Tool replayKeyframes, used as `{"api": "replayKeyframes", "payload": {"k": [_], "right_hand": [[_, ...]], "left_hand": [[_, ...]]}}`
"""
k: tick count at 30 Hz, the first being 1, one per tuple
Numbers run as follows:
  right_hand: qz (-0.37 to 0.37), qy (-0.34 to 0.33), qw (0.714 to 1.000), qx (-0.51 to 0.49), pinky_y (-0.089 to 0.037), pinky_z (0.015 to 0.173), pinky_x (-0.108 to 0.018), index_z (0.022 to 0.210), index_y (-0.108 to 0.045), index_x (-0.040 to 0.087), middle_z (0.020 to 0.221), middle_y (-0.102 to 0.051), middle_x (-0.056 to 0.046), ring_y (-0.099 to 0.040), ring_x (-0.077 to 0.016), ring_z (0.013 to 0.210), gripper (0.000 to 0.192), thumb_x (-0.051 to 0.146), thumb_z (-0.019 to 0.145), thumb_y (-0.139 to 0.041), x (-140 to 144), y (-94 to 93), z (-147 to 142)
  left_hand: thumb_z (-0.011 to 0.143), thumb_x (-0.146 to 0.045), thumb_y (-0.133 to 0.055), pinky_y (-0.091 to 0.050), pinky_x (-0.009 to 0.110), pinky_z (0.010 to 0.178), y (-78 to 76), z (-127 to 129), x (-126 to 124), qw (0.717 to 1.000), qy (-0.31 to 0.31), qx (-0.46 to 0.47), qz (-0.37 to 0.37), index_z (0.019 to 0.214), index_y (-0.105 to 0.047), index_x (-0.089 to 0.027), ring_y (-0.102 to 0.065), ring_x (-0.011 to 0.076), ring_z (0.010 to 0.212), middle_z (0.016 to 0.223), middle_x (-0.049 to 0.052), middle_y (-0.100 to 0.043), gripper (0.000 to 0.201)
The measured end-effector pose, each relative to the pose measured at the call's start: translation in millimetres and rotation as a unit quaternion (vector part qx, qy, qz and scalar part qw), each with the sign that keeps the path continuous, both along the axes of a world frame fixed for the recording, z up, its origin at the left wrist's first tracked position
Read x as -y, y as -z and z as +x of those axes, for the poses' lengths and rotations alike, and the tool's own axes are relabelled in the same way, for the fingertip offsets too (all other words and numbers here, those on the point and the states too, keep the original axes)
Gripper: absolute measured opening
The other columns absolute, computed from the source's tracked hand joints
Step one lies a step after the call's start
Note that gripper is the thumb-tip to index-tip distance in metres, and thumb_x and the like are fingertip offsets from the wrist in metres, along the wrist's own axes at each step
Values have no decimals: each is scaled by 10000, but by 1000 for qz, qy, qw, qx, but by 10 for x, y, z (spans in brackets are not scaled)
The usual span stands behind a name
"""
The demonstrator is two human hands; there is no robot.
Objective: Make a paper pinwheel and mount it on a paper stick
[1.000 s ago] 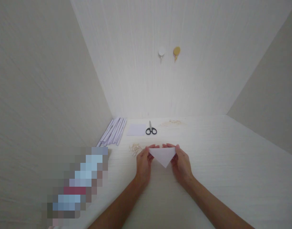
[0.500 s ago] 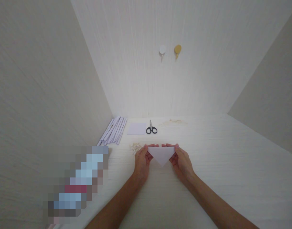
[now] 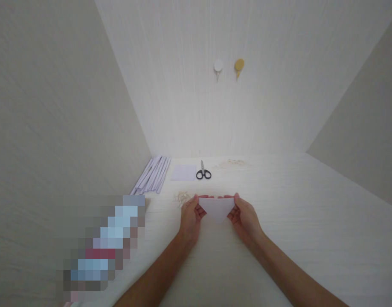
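Observation:
A folded sheet of white paper (image 3: 216, 207) is stretched between my two hands, its straight edge uppermost and its lower part narrowing downward. My left hand (image 3: 190, 216) pinches the left corner between thumb and fingers. At the right corner, my right hand (image 3: 246, 215) grips the paper the same way, thumb on top. Fingertips of both hands show behind the upper edge. Just beyond my left hand lies a small pile of thin pale pieces (image 3: 182, 197).
Scissors (image 3: 203, 171) with black handles lie behind the hands, beside a flat stack of white paper (image 3: 183, 172). Several rolled paper sticks (image 3: 152, 175) rest against the left wall. Pale scraps (image 3: 236, 162) lie near the back wall, which bears a white hook (image 3: 218, 66) and a yellow hook (image 3: 239, 65).
The paper's lower point, sharp before, now looks blunter and blends with the table. Both hands keep their grip in nearly the same place.

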State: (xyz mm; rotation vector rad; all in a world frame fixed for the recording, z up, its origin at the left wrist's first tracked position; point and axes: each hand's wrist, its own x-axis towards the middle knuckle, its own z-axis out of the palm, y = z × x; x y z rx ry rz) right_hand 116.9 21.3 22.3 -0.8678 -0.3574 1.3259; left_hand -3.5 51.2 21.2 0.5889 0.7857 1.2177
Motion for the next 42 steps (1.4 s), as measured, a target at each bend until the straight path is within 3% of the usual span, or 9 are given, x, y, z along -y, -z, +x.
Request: {"api": "replayKeyframes", "payload": {"k": [7, 17, 29, 42], "right_hand": [[23, 38, 999, 23, -480, 521, -264, 645, -595, 129, 629, -659, -56, -601, -151, 569, 261, 388, 633, -625, 4, 64, -31], [10, 65, 995, 81, -486, 553, -264, 711, -609, 135, 661, -661, -36, -595, -148, 613, 200, 263, 577, -684, 6, 88, -66], [41, 29, 999, 6, -477, 578, -266, 656, -631, 139, 685, -669, -52, -593, -141, 620, 201, 332, 605, -660, 4, 38, -69], [20, -44, 999, 1, -458, 529, -246, 638, -611, 141, 627, -653, -37, -586, -131, 562, 213, 346, 602, -660, 22, 25, -31]], "left_hand": [[698, -338, -540, -455, 262, 651, 20, 16, 45, 1000, 3, -3, 24, 738, -602, -89, -616, 157, 684, 740, 106, -667, 260], [674, -323, -580, -457, 273, 679, 28, 37, 75, 998, -2, -42, 48, 748, -601, -92, -607, 159, 725, 810, 107, -666, 242], [689, -303, -570, -455, 240, 690, -22, 14, 48, 1000, -3, 15, 23, 742, -623, -88, -611, 141, 736, 779, 102, -670, 228], [655, -329, -596, -432, 238, 570, -37, -35, 20, 1000, 27, -4, 5, 633, -588, -106, -584, 131, 581, 627, 61, -645, 224]]}}
